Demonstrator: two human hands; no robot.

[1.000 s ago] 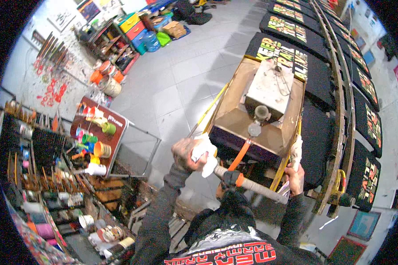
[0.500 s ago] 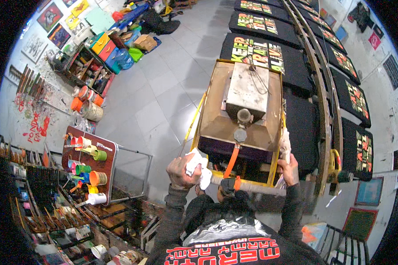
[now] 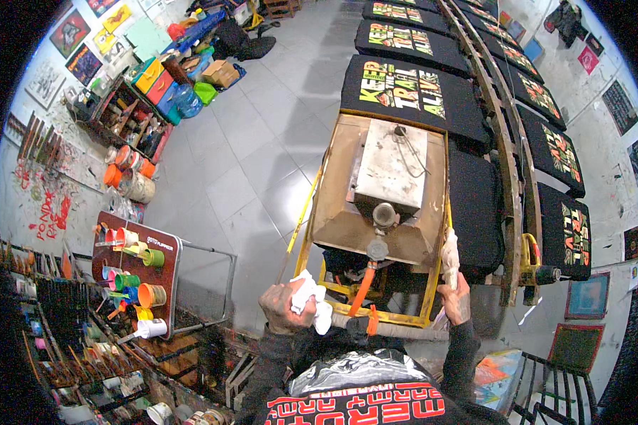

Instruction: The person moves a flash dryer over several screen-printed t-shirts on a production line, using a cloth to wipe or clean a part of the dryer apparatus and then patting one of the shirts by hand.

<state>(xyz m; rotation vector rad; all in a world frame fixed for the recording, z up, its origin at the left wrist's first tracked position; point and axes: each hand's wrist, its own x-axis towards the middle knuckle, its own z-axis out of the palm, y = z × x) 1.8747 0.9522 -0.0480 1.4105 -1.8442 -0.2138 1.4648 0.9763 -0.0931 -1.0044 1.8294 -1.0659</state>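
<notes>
In front of me stands a dryer-like heater [image 3: 333, 219], a wide brown metal hood with a pale box on top and an orange hose [image 3: 362, 289], inside a yellow metal frame [image 3: 424, 304]. My left hand [image 3: 285, 303] is closed round a bunched white cloth [image 3: 309, 296] at the frame's near left side. What lies under the cloth is hidden. On the near right, my right hand [image 3: 455, 301] grips the frame's side by a cloth-wrapped handle [image 3: 449, 255]. Just past the hood lies a black T-shirt [image 3: 404, 92] with a colourful print.
More printed black shirts [image 3: 553, 152] lie in rows along both sides of a long rail [image 3: 505, 152]. A small table [image 3: 133, 273] with cups of ink stands at left, near crowded shelves [image 3: 71, 347]. Grey tiled floor [image 3: 241, 142] runs along the left of the row.
The heater and its frame have come nearer to me, away from the printed shirt beyond, which now shows more. Both hands keep their hold and have moved slightly lower in view.
</notes>
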